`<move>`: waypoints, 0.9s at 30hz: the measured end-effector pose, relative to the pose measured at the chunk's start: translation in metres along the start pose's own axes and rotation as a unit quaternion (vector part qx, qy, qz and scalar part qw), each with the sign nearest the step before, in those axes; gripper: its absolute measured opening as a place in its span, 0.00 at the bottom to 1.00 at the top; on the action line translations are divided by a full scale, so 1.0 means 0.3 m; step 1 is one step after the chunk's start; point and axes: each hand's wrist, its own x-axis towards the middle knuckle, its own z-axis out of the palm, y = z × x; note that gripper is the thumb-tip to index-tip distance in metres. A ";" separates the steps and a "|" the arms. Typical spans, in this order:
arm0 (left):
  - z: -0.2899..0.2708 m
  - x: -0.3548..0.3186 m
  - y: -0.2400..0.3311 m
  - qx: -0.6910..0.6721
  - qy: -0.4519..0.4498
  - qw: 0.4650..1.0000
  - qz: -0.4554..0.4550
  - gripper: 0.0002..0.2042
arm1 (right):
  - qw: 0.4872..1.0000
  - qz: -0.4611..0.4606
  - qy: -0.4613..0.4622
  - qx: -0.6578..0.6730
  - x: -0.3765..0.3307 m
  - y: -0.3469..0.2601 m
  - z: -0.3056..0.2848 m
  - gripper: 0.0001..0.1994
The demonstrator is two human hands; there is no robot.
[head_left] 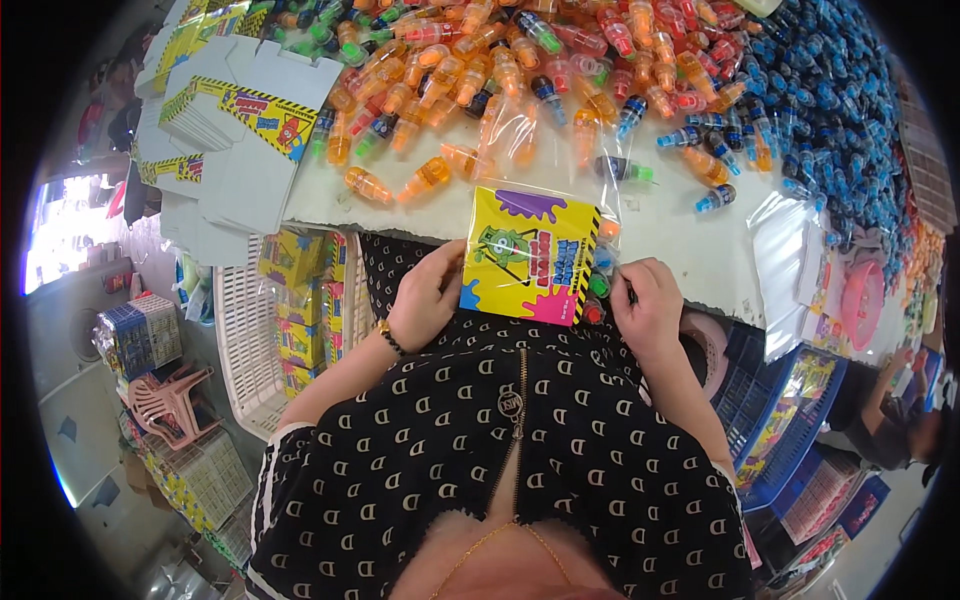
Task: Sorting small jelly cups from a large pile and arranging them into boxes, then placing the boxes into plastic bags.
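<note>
A clear plastic bag (550,130) lies in front of me, its upper part stretched over the table. Inside is a yellow printed card or box (525,255) with a green cartoon figure. Several small bottles (598,285) with coloured caps show along its right side. My left hand (432,297) is closed on the left edge of the bagged card, its fingertips partly behind it. My right hand (648,305) has its fingers curled against the bag's right edge, beside the bottles. Both hands are at the table's near edge, above my lap.
Orange and red bottles (425,180) are heaped on the white table (400,222); blue ones (830,110) pile up at right. Flat printed cartons (240,150) are stacked at left. A white crate (237,330) and a blue crate (740,400) flank me. Clear bags (795,270) hang at right.
</note>
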 end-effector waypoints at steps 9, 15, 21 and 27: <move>0.022 0.074 -0.027 0.075 0.042 0.995 0.058 0.13 | 0.981 -0.192 -0.011 0.002 -0.038 -0.002 -0.041 0.11; 0.033 0.150 -0.086 0.119 0.040 0.989 0.084 0.09 | 0.997 0.001 -0.071 -0.003 -0.046 0.035 0.015 0.13; 0.033 0.118 -0.101 0.162 0.042 0.982 0.091 0.05 | 0.993 0.013 -0.121 0.000 -0.053 0.033 0.026 0.13; 0.021 0.073 -0.103 0.147 0.038 0.980 0.128 0.04 | 0.993 -0.010 -0.118 -0.023 -0.059 0.042 0.037 0.10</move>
